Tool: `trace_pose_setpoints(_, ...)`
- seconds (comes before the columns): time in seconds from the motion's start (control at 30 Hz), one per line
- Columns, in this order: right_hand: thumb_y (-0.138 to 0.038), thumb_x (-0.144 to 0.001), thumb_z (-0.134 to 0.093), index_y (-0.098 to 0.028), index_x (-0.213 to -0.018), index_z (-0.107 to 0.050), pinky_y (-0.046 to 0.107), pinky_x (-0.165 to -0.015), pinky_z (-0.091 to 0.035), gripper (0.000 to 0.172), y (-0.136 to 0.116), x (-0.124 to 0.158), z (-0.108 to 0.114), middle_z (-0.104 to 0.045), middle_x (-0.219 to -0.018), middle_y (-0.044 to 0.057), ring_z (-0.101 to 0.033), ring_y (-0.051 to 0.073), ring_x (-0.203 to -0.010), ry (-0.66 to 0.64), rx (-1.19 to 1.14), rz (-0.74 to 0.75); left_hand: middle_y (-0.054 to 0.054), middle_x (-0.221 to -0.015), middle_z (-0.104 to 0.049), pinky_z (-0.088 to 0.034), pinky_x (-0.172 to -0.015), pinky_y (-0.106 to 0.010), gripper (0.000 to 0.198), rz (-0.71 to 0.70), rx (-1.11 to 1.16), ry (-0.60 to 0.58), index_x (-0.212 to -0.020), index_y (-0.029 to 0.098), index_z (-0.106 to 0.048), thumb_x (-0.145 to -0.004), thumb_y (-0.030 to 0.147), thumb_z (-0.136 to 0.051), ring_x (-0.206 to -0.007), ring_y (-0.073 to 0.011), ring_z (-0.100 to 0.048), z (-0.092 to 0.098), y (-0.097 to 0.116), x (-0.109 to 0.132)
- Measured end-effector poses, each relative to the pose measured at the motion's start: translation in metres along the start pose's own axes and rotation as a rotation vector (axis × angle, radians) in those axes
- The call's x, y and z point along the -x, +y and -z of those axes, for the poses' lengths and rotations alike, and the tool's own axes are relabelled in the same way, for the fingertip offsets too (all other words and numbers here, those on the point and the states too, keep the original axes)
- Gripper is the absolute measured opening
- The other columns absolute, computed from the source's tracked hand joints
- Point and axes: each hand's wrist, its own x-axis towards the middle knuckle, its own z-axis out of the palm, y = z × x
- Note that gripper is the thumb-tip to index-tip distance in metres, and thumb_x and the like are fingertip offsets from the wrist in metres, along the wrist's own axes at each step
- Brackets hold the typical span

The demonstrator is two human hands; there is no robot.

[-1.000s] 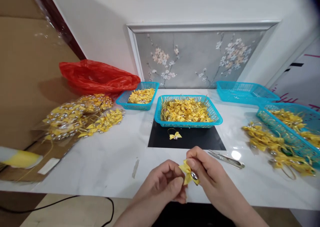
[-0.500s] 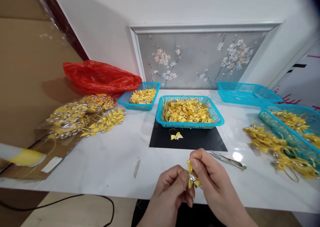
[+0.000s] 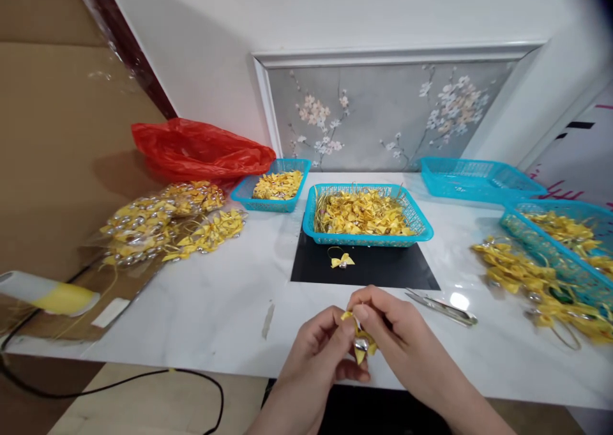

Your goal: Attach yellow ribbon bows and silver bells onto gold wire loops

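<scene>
Both my hands meet over the near edge of the white table. My left hand (image 3: 320, 345) and my right hand (image 3: 393, 334) pinch a small yellow ribbon bow with a silver bead (image 3: 360, 343) between their fingertips. Just beyond them a finished yellow bow with a gold loop (image 3: 341, 260) lies on a black mat (image 3: 383, 269). A blue basket (image 3: 421, 225) full of yellow bows stands at the mat's far edge. Small scissors (image 3: 443, 308) lie on the table right of my right hand.
A smaller blue basket (image 3: 244, 195) of yellow pieces and a red plastic bag (image 3: 201, 151) sit at the back left. Piles of bows (image 3: 163, 221) lie left. Two blue baskets (image 3: 479, 178) and loose bows (image 3: 536, 282) are right. A cable (image 3: 143, 377) hangs below.
My hands have kept turning the bow between the fingers; it now points downward and sits lower. The view has shifted slightly to the left.
</scene>
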Motion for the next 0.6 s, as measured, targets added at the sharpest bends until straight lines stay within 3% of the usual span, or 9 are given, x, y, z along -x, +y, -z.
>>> trace_pose_setpoints(0.13,-0.039,-0.097,-0.04,-0.021,-0.086,-0.055,0.023,-0.051,-0.033,0.026,-0.002,0.004,0.001,-0.04,-0.062,-0.005,-0.038,0.013,-0.056,0.096,0.005,-0.011,0.002,-0.068,-0.055,-0.048,-0.061,-0.024,0.026,-0.055,0.024,0.114,-0.068,0.016,-0.058,-0.086,0.035,-0.063,-0.062,-0.0108,-0.049,0.004,-0.002,0.002)
trace_pose_setpoints(0.27,-0.035,-0.094,-0.049,-0.02,-0.083,-0.057,0.022,-0.059,-0.038,0.021,-0.009,0.009,0.0,-0.054,-0.071,-0.002,-0.048,0.013,-0.064,-0.117,-0.126,-0.077,0.003,-0.065,-0.055,-0.046,-0.063,-0.023,0.028,-0.139,0.019,0.186,-0.066,0.017,-0.058,-0.086,0.035,-0.064,-0.063,-0.0114,-0.05,0.009,-0.001,0.005)
trace_pose_setpoints(0.37,-0.034,-0.095,-0.049,-0.02,-0.08,-0.056,0.023,-0.062,-0.038,0.022,-0.012,0.009,-0.005,-0.056,-0.073,-0.001,-0.049,0.013,-0.068,-0.145,-0.188,-0.078,0.003,-0.063,-0.053,-0.044,-0.064,-0.022,0.028,-0.175,0.039,0.153,-0.065,0.017,-0.059,-0.086,0.035,-0.064,-0.062,-0.0109,-0.048,0.011,0.0,0.009)
trace_pose_setpoints(0.6,-0.043,-0.097,-0.041,-0.021,-0.075,-0.045,0.024,-0.057,-0.034,0.031,-0.014,0.008,-0.016,-0.045,-0.068,-0.003,-0.04,0.013,-0.063,-0.137,-0.194,-0.069,0.002,-0.064,-0.053,-0.042,-0.06,-0.021,0.027,-0.121,0.227,0.019,-0.065,0.016,-0.062,-0.078,0.038,-0.073,-0.062,-0.0112,-0.045,0.017,-0.001,0.012)
